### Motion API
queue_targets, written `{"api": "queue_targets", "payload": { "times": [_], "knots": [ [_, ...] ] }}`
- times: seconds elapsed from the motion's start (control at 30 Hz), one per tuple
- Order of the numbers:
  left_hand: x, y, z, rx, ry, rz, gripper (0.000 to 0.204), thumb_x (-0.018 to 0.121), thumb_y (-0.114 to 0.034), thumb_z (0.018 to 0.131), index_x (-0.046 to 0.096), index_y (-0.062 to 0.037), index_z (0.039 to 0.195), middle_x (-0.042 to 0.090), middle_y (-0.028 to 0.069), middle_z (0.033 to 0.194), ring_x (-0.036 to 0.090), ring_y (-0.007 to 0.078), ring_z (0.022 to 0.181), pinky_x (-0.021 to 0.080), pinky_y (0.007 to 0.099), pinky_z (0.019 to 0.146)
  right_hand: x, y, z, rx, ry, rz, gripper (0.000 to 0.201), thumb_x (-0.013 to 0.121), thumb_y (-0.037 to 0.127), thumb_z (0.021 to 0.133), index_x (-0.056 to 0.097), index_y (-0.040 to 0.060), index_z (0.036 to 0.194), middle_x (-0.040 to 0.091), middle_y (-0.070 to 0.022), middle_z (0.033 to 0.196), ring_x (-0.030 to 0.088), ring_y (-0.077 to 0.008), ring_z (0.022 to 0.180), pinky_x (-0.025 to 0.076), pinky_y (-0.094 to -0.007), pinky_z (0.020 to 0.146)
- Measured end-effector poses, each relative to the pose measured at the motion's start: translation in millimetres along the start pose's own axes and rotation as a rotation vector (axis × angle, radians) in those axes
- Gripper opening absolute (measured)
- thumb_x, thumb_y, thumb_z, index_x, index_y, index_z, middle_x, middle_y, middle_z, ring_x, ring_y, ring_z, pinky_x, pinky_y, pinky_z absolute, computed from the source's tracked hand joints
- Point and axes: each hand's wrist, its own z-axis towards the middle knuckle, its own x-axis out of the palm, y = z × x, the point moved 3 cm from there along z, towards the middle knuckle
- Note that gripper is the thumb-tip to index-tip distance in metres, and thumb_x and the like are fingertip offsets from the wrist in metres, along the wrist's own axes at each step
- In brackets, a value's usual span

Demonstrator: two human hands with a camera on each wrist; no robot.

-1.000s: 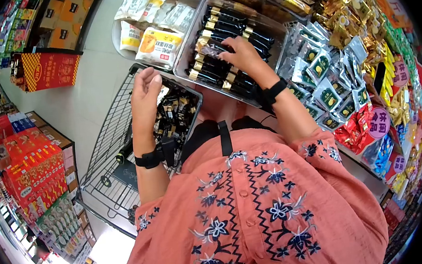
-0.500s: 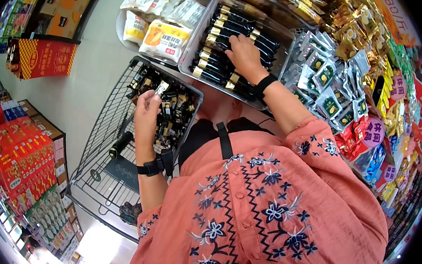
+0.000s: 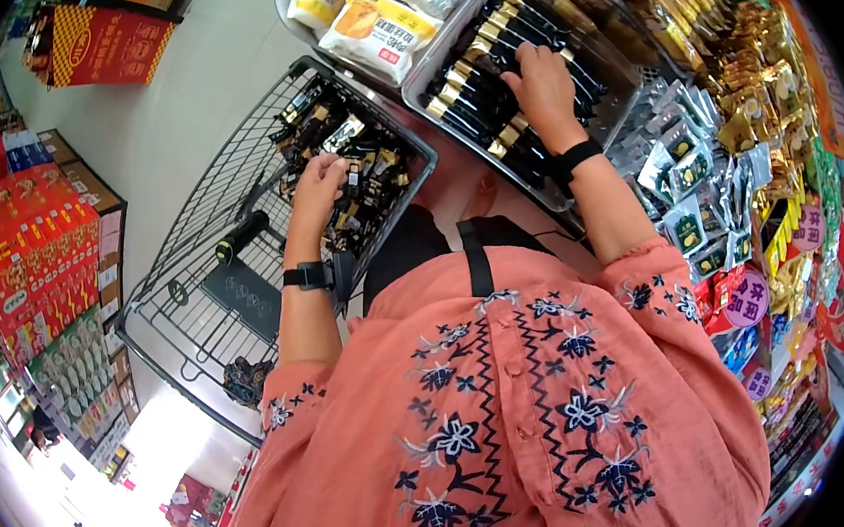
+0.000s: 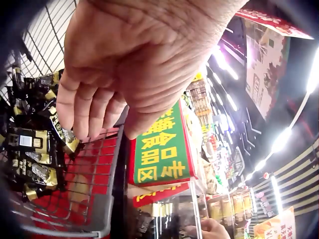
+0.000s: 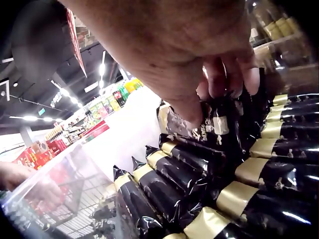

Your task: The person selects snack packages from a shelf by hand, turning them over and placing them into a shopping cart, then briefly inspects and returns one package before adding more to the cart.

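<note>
My left hand point(image 3: 318, 190) hovers above the wire cart point(image 3: 186, 259), fingers loosely bent, with nothing between thumb and fingers in the left wrist view. Beneath it in the cart lies a heap of small black-and-gold snack packets point(image 3: 374, 172); one packet point(image 4: 62, 130) shows just past the fingertips. Over at the clear plastic bin point(image 3: 417, 91), my right hand point(image 3: 545, 97) reaches down among rows of black packets with gold bands point(image 5: 271, 172). Thumb and fingers pinch a black snack packet point(image 5: 219, 124) there, partly hidden by the hand.
White bags of cake point(image 3: 377, 32) sit in a bin left of the black packets. To the right are silver-and-green packets point(image 3: 690, 175) and gold-wrapped snacks point(image 3: 680, 0). A black-handled item point(image 3: 242, 237) lies in the cart's near part. Red boxes point(image 3: 34, 247) are stacked across the aisle.
The view has shifted, with bin and cart sliding right and the cart's contents showing more. My left hand has lowered over the cart; the shiny packet at its fingertips is now apart from it.
</note>
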Motion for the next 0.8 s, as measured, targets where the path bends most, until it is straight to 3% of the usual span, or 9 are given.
{"api": "queue_targets", "payload": {
  "times": [0.17, 0.3, 0.4, 0.43, 0.53, 0.57, 0.67, 0.7, 0.8],
  "knots": [
    [-7.4, 24.7, 24.2, -0.07, -0.023, 0.04, 0.052, 0.063, -0.04, 0.095, 0.058, -0.0015, 0.129, 0.068, 0.0066, 0.113, 0.067, 0.0162, 0.1, 0.052, 0.0304, 0.081, 5.0, -1.4, 0.7, 0.003, 0.081, -0.117, 0.036, 0.083, 0.021, 0.073, 0.059, 0.0098, 0.098, 0.065, -0.0096, 0.088, 0.06, -0.0323, 0.089, 0.051, -0.0432, 0.075],
    [-13.4, 50.8, 57.2, -0.118, 0.009, 0.172, 0.046, 0.064, -0.036, 0.094, 0.06, -0.0009, 0.124, 0.068, 0.0087, 0.113, 0.067, 0.0172, 0.099, 0.052, 0.0312, 0.082, 0.5, -1.8, -2.5, -0.026, 0.026, -0.057, 0.033, 0.081, 0.017, 0.074, 0.06, 0.0091, 0.099, 0.066, -0.0102, 0.091, 0.06, -0.0332, 0.088, 0.049, -0.0429, 0.079],
    [-8.9, 80.5, 83.4, 0.114, -0.101, 0.289, 0.042, 0.064, -0.034, 0.093, 0.062, -0.0003, 0.118, 0.069, 0.0167, 0.103, 0.067, 0.0295, 0.098, 0.052, 0.0418, 0.083, -9.8, 1.7, -3.9, 0.017, 0.057, 0.002, 0.032, 0.078, 0.017, 0.077, 0.062, 0.0081, 0.104, 0.068, -0.0107, 0.095, 0.06, -0.0338, 0.091, 0.05, -0.0429, 0.08],
    [-4.9, 83.6, 88.4, 0.123, -0.078, 0.364, 0.041, 0.063, -0.028, 0.093, 0.061, -0.0018, 0.124, 0.066, 0.0208, 0.112, 0.064, 0.0394, 0.102, 0.05, 0.048, 0.088, -13.9, 3.7, -4.1, 0.026, 0.073, 0.0, 0.032, 0.077, 0.017, 0.079, 0.063, 0.0081, 0.106, 0.069, -0.0108, 0.096, 0.061, -0.034, 0.092, 0.05, -0.0426, 0.08],
    [11.7, 78.7, 94.2, 0.311, -0.068, 0.674, 0.038, 0.06, -0.02, 0.093, 0.06, -0.0041, 0.128, 0.062, 0.0209, 0.121, 0.062, 0.0422, 0.107, 0.051, 0.0498, 0.09, -18.4, 5.2, -6.2, 0.043, 0.076, 0.036, 0.03, 0.076, 0.018, 0.081, 0.063, 0.0085, 0.106, 0.069, -0.0103, 0.095, 0.06, -0.0336, 0.091, 0.051, -0.0425, 0.079],
    [19.5, 73.0, 94.1, 0.203, -0.019, 0.738, 0.037, 0.058, -0.014, 0.094, 0.058, -0.0066, 0.13, 0.056, 0.0214, 0.128, 0.06, 0.0418, 0.111, 0.052, 0.0494, 0.091, -21.3, 6.8, -5.5, 0.085, 0.117, 0.05, 0.029, 0.075, 0.018, 0.082, 0.063, 0.0082, 0.107, 0.068, -0.0096, 0.094, 0.061, -0.0327, 0.091, 0.051, -0.0426, 0.078],
    [39.4, 66.9, 102.5, 0.334, 0.051, 0.954, 0.033, 0.056, -0.01, 0.095, 0.058, -0.0082, 0.128, 0.055, 0.0213, 0.128, 0.059, 0.0393, 0.115, 0.054, 0.0484, 0.092, -26.2, 7.6, -6.5, 0.14, 0.141, 0.114, 0.028, 0.074, 0.018, 0.086, 0.064, 0.0071, 0.11, 0.066, -0.0083, 0.086, 0.061, -0.0288, 0.09, 0.05, -0.0406, 0.075],
    [44.7, 74.4, 108.9, 0.369, 0.055, 1.042, 0.04, 0.061, -0.01, 0.089, 0.057, -0.0084, 0.129, 0.055, 0.0173, 0.13, 0.062, 0.0375, 0.111, 0.053, 0.0477, 0.092, -27.5, 7.3, -7.5, 0.14, 0.145, 0.131, 0.027, 0.073, 0.018, 0.086, 0.064, 0.0072, 0.109, 0.066, -0.0085, 0.085, 0.061, -0.0291, 0.089, 0.05, -0.0412, 0.075],
    [54.6, 90.1, 122.4, 0.39, 0.071, 1.198, 0.041, 0.058, -0.007, 0.089, 0.054, -0.0082, 0.13, 0.055, 0.0178, 0.13, 0.063, 0.0382, 0.108, 0.054, 0.0472, 0.09, -32.2, 5.5, -9.5, 0.159, 0.154, 0.182, 0.024, 0.072, 0.019, 0.086, 0.065, 0.007, 0.106, 0.066, -0.0092, 0.081, 0.062, -0.0297, 0.087, 0.05, -0.0425, 0.075]
  ]
}}
